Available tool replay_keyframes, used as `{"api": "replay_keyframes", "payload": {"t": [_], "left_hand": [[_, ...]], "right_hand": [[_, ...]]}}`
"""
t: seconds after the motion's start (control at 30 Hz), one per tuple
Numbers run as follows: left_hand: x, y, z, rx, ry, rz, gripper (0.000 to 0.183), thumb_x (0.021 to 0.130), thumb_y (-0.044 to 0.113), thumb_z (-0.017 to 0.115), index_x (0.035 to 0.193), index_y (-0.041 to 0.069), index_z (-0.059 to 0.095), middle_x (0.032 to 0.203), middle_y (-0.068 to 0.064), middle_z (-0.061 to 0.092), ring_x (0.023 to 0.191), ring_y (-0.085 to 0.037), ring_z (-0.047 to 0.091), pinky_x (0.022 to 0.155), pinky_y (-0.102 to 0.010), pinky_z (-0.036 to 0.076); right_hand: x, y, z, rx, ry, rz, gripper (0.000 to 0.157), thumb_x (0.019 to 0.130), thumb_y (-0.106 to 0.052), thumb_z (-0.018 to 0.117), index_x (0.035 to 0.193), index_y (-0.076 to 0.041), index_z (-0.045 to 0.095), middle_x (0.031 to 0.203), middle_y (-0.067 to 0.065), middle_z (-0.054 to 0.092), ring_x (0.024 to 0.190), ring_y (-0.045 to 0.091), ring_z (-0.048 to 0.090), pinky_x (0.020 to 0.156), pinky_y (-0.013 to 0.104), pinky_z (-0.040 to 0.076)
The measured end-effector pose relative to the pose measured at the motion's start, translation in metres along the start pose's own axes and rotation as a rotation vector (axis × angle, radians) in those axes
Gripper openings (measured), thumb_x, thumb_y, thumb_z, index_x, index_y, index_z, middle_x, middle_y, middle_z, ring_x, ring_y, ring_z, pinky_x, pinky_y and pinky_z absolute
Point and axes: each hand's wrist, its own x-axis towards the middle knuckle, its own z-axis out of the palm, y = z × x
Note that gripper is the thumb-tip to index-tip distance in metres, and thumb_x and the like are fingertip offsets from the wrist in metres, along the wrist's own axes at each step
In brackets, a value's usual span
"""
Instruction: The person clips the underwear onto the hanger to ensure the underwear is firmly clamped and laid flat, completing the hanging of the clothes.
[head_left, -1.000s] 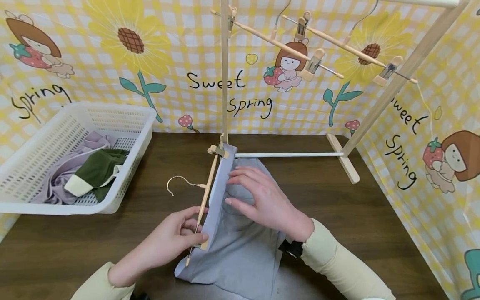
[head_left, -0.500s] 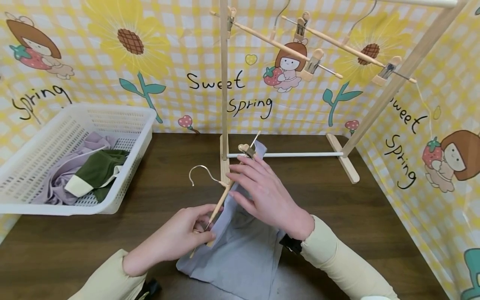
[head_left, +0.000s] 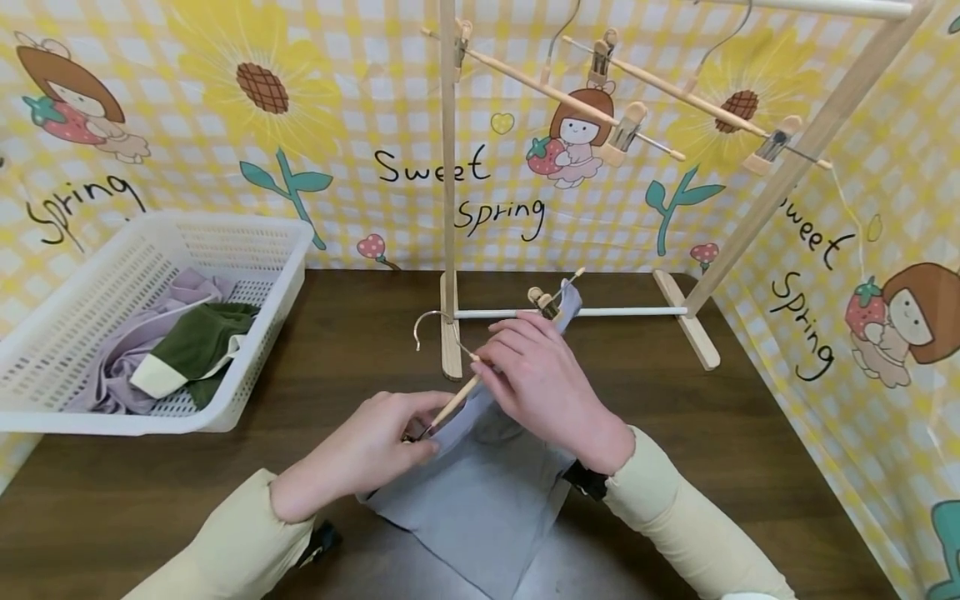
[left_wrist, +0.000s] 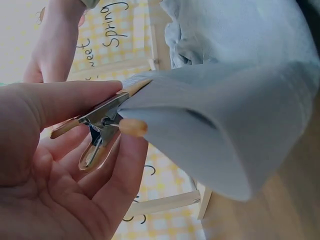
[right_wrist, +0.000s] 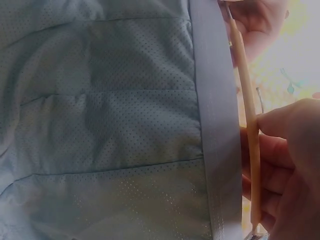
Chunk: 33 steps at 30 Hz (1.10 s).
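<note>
A wooden clip hanger [head_left: 455, 402] with a thin metal hook lies slanted over a grey garment [head_left: 480, 492]. The garment's smooth waistband [right_wrist: 217, 125] runs along the bar, and its perforated inside shows in the right wrist view. My left hand [head_left: 367, 446] grips the near clip [left_wrist: 102, 122], which bites the band's edge between thumb and fingers. Beyond it, the band gapes in a loop. My right hand [head_left: 543, 383] pinches the bar around its middle, near the hook's base. The far clip [head_left: 542, 302] stays on the band's other end.
A white basket [head_left: 217, 421] at left contains lilac and dark green clothes [head_left: 198, 342]. Behind my hands stands a wooden rack [head_left: 448, 208] with a white lower rail [head_left: 630, 312]. Two clip hangers [head_left: 540, 83] hang from its top. A patterned cloth [head_left: 360, 108] forms the backdrop.
The hanger and garment have turned and shifted right, their far end swinging rightward across the rack's lower rail. My right hand has moved from over the cloth to pinching the bar; my left has followed, rising slightly.
</note>
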Motion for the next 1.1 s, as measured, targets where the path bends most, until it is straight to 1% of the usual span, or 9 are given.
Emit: {"api": "replay_keyframes", "payload": {"t": [0.2,0.27,0.33,0.43,0.5,0.57,0.73,0.97,1.1], "left_hand": [[0.007,0.004,-0.007,-0.004,-0.017,0.000,0.045,0.087,0.002,0.076,0.129,0.013,0.067,0.091,0.006,0.072,0.076,-0.005,0.063,0.064,-0.028,0.052],[0.010,0.005,-0.013,-0.015,-0.024,-0.009,0.043,0.090,0.010,0.077,0.131,0.013,0.066,0.095,0.005,0.073,0.069,-0.007,0.061,0.061,-0.030,0.051],[0.013,0.006,-0.021,-0.030,-0.013,-0.027,0.043,0.093,0.021,0.077,0.134,0.014,0.065,0.100,0.006,0.072,0.071,-0.007,0.061,0.064,-0.030,0.053],[0.017,0.007,-0.036,-0.065,0.049,-0.052,0.044,0.097,0.032,0.073,0.136,0.014,0.063,0.106,0.005,0.072,0.082,-0.009,0.066,0.076,-0.034,0.055],[0.020,0.008,-0.048,-0.088,0.105,-0.059,0.041,0.099,0.032,0.071,0.134,0.013,0.064,0.108,0.004,0.071,0.096,-0.011,0.067,0.087,-0.037,0.054],[0.023,0.009,-0.059,-0.103,0.159,-0.057,0.037,0.100,0.030,0.069,0.132,0.012,0.065,0.110,0.002,0.072,0.102,-0.014,0.066,0.092,-0.039,0.053],[0.033,0.012,-0.078,-0.111,0.251,-0.054,0.036,0.101,0.031,0.067,0.132,0.012,0.065,0.117,-0.003,0.071,0.110,-0.018,0.065,0.098,-0.042,0.048],[0.056,0.012,-0.092,-0.151,0.333,-0.046,0.042,0.102,0.031,0.066,0.138,0.012,0.061,0.127,-0.006,0.068,0.116,-0.023,0.062,0.100,-0.044,0.046],[0.071,0.010,-0.098,-0.188,0.368,-0.042,0.048,0.102,0.031,0.065,0.145,0.013,0.055,0.135,-0.007,0.063,0.123,-0.024,0.059,0.104,-0.045,0.044]], "right_hand": [[-0.003,0.010,-0.006,0.072,0.030,0.058,0.016,0.100,-0.023,0.067,0.093,-0.012,0.075,0.091,-0.003,0.070,0.095,0.019,0.060,0.106,0.042,0.036],[-0.005,0.015,-0.009,0.093,0.039,0.081,0.014,0.100,-0.023,0.068,0.094,-0.013,0.075,0.091,-0.003,0.070,0.093,0.019,0.059,0.103,0.043,0.037],[-0.008,0.020,-0.011,0.111,0.057,0.103,0.013,0.100,-0.023,0.068,0.095,-0.013,0.075,0.092,-0.003,0.071,0.093,0.019,0.059,0.100,0.043,0.037],[-0.011,0.027,-0.016,0.128,0.101,0.124,0.013,0.099,-0.022,0.069,0.096,-0.013,0.077,0.094,-0.002,0.072,0.093,0.019,0.061,0.099,0.044,0.038],[-0.013,0.031,-0.019,0.138,0.135,0.136,0.012,0.099,-0.021,0.070,0.097,-0.012,0.078,0.095,-0.001,0.073,0.093,0.019,0.062,0.100,0.044,0.038],[-0.015,0.034,-0.022,0.150,0.172,0.143,0.011,0.097,-0.019,0.071,0.098,-0.010,0.079,0.096,0.000,0.073,0.093,0.019,0.064,0.100,0.044,0.039],[-0.016,0.038,-0.028,0.162,0.242,0.172,0.012,0.095,-0.014,0.074,0.102,-0.006,0.078,0.100,0.003,0.075,0.095,0.022,0.066,0.099,0.043,0.042],[-0.018,0.044,-0.037,0.148,0.308,0.212,0.013,0.093,-0.007,0.075,0.106,-0.003,0.077,0.101,0.006,0.075,0.093,0.027,0.066,0.096,0.045,0.043],[-0.019,0.048,-0.044,0.146,0.330,0.248,0.016,0.093,-0.006,0.075,0.109,-0.001,0.076,0.105,0.006,0.075,0.093,0.025,0.066,0.096,0.045,0.042]]}}
